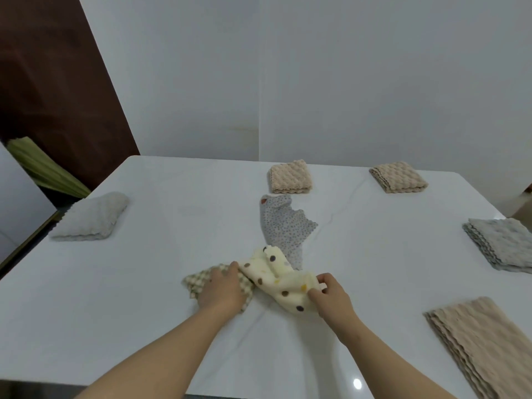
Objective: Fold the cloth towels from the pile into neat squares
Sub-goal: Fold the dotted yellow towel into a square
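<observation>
Everything on the table (144,283), pretty spread out. Front and centre, two towels touching: the front-left towel (193,282) under the left hand (221,289), and the front-middle towel (282,283) just to its right, overlapping it a bit and pinched at the right end by the right hand (331,295). Right behind those, the loose towel (283,226), butting up against the front-middle one. Further back, the far-centre towel (290,177), and well apart to its right, the far-right towel (398,177), both near the back edge. Over at the right edge, the right-edge towel (503,243); in front of that, the near-right towel (483,341). Way off by the left edge, on its own, the left-edge towel (92,216).
</observation>
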The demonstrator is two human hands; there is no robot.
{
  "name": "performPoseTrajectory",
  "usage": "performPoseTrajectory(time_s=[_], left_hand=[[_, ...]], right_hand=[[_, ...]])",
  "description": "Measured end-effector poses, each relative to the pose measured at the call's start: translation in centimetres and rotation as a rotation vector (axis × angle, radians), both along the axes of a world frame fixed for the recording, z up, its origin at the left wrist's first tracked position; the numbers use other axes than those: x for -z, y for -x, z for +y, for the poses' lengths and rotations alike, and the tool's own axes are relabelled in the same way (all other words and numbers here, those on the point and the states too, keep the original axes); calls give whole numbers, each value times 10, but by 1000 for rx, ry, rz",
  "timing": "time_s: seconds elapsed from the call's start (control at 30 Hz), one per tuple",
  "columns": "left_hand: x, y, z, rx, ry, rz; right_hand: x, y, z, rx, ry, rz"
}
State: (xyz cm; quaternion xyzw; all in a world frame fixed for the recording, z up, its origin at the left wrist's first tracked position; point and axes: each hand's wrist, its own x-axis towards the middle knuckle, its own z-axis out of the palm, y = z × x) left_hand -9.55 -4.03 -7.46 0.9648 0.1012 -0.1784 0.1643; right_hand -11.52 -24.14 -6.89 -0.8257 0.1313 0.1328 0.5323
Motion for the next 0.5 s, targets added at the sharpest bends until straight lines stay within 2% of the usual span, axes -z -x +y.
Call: performPoseTrajectory(time_s=[0.07, 0.17, 0.3, 0.4, 0.5], left_hand=[[0, 2, 1, -9, 109, 17], [1, -5, 1, -49, 204, -85], [2, -17, 2, -77, 387, -217], [2, -17, -4, -58, 343, -259], [6, -11, -14, -121, 552, -180]], right_hand=[[6, 4, 0, -94, 33, 35], [15, 8, 1, -228, 109, 61], [21, 5, 0, -214, 146, 64], [24, 5, 1, -195, 172, 20], [26, 6, 3, -259, 242, -10]])
